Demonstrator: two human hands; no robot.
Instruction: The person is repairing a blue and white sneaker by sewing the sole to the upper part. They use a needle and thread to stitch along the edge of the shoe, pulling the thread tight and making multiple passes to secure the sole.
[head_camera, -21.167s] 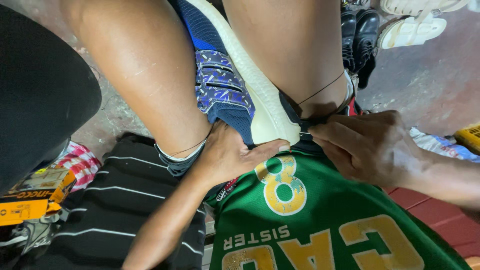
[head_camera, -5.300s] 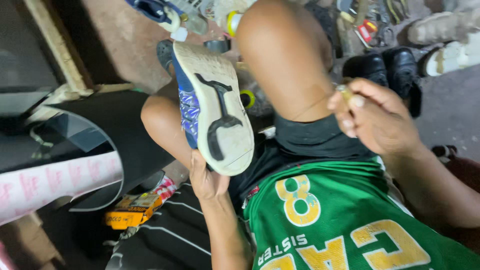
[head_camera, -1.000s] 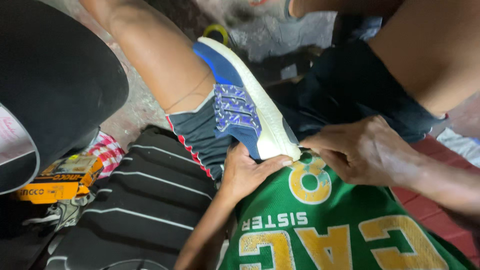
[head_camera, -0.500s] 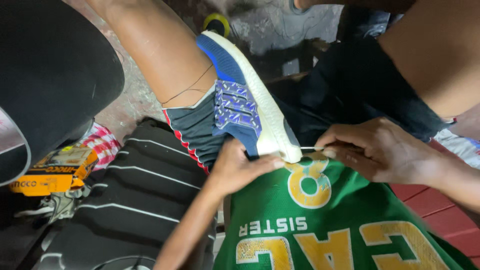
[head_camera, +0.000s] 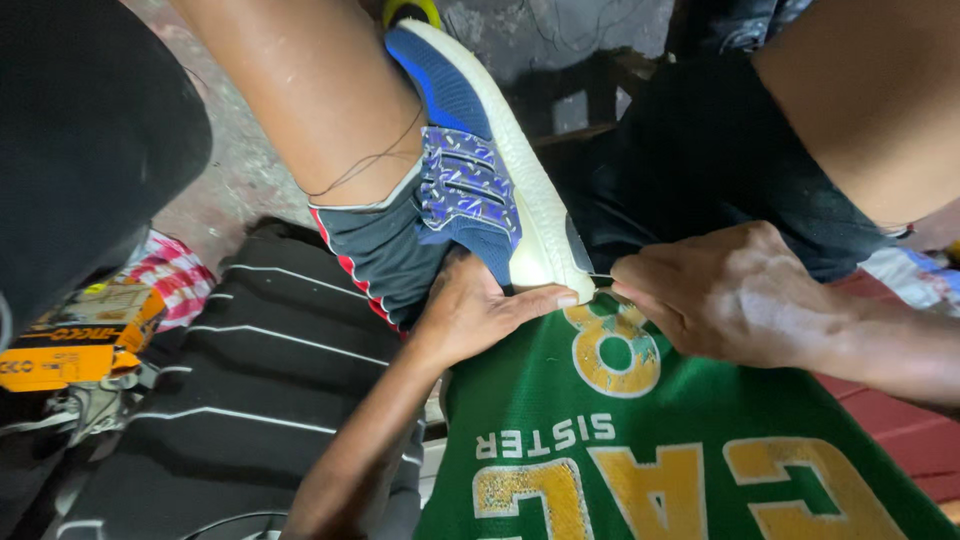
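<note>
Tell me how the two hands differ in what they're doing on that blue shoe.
The left hand cups the blue shoe from below, thumb flat along the white sole's edge; the right hand is bunched, pinching a thin tool at the sole's end. Left reaches up from below, right from the side. Both work at the same end.

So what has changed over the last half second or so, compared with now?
The right hand has moved in to the heel of the blue shoe, its fingertips at the white sole's edge; the thin tool it pinches is now mostly hidden. The left hand still grips the shoe from below, wedged between the knees over the green jersey.
</note>
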